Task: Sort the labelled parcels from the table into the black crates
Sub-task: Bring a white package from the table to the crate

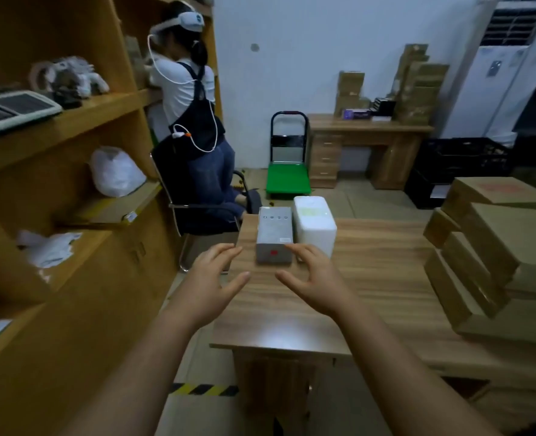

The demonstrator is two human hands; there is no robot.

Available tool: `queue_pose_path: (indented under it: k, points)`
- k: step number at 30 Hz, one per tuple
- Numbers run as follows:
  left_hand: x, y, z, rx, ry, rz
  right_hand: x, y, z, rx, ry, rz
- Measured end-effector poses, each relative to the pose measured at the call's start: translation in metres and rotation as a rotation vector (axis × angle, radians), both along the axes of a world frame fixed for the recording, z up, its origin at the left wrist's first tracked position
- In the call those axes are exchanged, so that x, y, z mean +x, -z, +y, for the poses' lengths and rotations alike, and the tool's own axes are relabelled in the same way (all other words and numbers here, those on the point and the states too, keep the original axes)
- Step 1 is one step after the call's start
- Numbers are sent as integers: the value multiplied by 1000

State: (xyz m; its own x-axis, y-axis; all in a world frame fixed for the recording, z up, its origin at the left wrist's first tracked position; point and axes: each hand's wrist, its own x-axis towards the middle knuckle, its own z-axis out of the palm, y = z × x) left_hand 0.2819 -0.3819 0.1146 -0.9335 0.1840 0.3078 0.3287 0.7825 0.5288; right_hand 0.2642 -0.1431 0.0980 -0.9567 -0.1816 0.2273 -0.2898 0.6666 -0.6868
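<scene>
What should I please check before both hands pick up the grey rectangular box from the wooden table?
1. Left hand empty, fingers spread: ok.
2. Right hand empty: ok; its fingertips sit at the grey rectangular box, contact unclear.
3. Box flat on the wooden table: ok.
4. Clearance on the box's right: not ok, the white foam block sits close against it.
5. Label readable: cannot tell, blurred.
6. Black plastic crates ahead to the right, free space inside: cannot tell.
</scene>
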Motion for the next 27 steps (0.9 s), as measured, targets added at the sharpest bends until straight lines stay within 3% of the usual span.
queue_pose_path:
  k: [11,20,27]
  points:
    - [-204,34,53,47,163,-62,-151,8,51,108,202,-49]
    - [-277,87,115,28,191,-198,-221,58,107,186,214,-164]
    - [-324,118,165,-48,89,-342,-291,91,143,260,107,-206]
